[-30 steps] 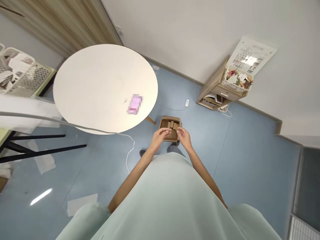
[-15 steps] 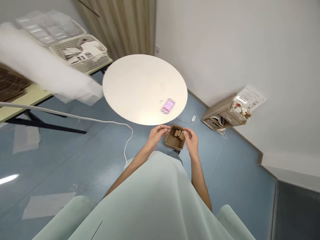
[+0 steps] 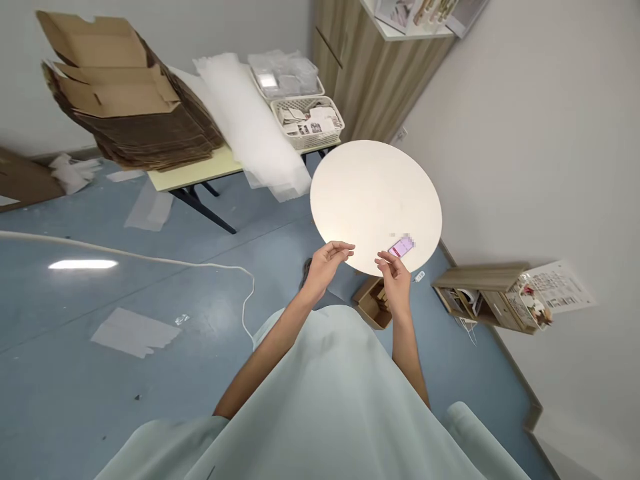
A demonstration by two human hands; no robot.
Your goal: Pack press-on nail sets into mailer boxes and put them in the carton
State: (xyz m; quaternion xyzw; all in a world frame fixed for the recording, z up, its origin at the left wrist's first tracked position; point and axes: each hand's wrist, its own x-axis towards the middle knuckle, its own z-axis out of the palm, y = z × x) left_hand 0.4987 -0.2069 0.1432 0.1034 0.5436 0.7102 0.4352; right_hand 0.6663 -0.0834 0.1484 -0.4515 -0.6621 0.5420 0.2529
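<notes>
Lifted away since half a second ago: left hand (image 3: 327, 262) and right hand (image 3: 395, 275), then at the cardboard box (image 3: 371, 305), now up in front of the near edge of the round table (image 3: 375, 190). View swung left too, with a lot more of the room showing.

Looks like an in-between step, hands off the box and raised at chest level. Left fingers loosely curled and apart, nothing visible in them. Right fingertips pinched together; can't tell whether on something tiny or on nothing. Box down on the blue floor, just below and behind the right hand, partly hidden by it, close to the table's base. Contents too hidden to count.

Going back to the box would call for a reach down and slightly right, past the table edge.

Counted:
- 2 hands, 1 box
- 1 round table, with 1 pink phone (image 3: 401, 247) on it near the right hand
- 1 long table (image 3: 200, 175) carrying 1 stack of flattened cartons (image 3: 130, 113) (too many to count) and 2 baskets (image 3: 307, 123)
- 1 white cable (image 3: 150, 257) across the floor
- 1 low shelf unit (image 3: 480, 293) by the right wall
</notes>
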